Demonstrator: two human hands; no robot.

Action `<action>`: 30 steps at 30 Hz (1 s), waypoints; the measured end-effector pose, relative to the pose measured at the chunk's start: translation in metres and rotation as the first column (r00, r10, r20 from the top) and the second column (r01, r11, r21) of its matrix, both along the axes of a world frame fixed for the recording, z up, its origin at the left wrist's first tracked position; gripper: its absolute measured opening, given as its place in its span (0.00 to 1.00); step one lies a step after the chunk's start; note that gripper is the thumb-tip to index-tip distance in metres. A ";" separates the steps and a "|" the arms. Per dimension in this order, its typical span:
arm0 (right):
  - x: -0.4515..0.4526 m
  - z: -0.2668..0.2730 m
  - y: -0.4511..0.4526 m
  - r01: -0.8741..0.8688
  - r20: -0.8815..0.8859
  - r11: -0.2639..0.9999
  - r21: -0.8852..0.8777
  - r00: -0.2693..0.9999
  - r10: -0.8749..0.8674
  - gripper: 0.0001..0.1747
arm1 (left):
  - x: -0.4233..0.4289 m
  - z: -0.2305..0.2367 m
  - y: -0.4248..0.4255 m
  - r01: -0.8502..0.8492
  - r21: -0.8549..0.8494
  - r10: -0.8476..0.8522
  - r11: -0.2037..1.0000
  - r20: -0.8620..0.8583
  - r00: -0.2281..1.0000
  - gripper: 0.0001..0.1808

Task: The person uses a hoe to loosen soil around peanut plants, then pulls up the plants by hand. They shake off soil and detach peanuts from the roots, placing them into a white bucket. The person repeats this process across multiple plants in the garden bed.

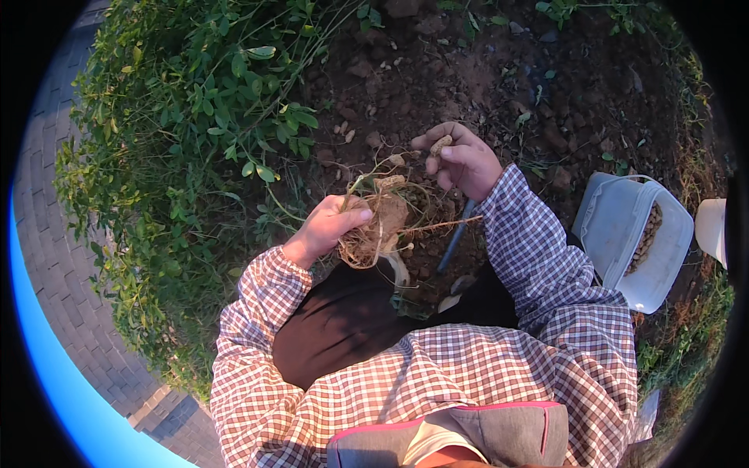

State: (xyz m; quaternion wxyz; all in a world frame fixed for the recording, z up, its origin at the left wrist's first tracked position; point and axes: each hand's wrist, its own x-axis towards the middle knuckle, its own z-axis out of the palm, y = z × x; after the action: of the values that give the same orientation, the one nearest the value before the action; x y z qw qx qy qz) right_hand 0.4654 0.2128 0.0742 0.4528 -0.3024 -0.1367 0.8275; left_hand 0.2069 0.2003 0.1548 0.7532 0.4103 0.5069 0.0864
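Observation:
My left hand (331, 227) grips an uprooted peanut plant by its stems. The plant's roots (360, 248) hang below my fingers, with a clod of soil (391, 212) among them. A peanut pod (390, 182) is on the plant just above the clod, and a smaller pod (397, 159) sits higher up. In my right hand (471, 161), up and to the right of the plant, a single peanut pod (441, 144) is held between thumb and fingers. A thin root (442, 224) sticks out from the plant towards my right sleeve.
At the right, a white plastic bucket (603, 202) leans over with peanuts (645, 240) inside. A second white container (711, 228) stands beyond it. Leafy peanut plants (199, 146) grow on the left beside brick paving (64, 251). A blue-grey rod (455, 240) lies on the soil near my knees.

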 end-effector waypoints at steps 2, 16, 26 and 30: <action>-0.008 0.001 -0.005 -0.250 0.199 0.966 0.060 0.952 0.234 0.22 | 0.003 -0.003 0.003 0.035 -0.007 -0.035 0.999 0.027 0.999 0.10; 0.021 0.003 -0.006 -0.006 0.040 0.977 0.213 0.999 -0.003 0.18 | -0.027 -0.021 0.008 -0.536 -0.114 0.543 0.836 0.304 0.783 0.17; -0.033 0.032 -0.022 -0.271 0.094 0.931 0.244 0.962 0.255 0.16 | -0.004 -0.011 0.009 -0.621 -0.320 0.698 0.715 0.297 0.651 0.08; -0.045 0.026 -0.023 -0.318 0.676 0.864 0.390 0.736 -0.034 0.20 | -0.005 -0.012 0.014 -0.689 -0.350 0.766 0.635 0.170 0.619 0.09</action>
State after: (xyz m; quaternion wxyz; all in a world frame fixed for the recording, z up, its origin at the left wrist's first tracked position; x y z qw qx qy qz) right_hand 0.4207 0.1898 0.1006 0.3680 -0.4417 -0.5124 0.6379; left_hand 0.2020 0.2140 0.1429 0.7653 0.0503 0.5144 0.3835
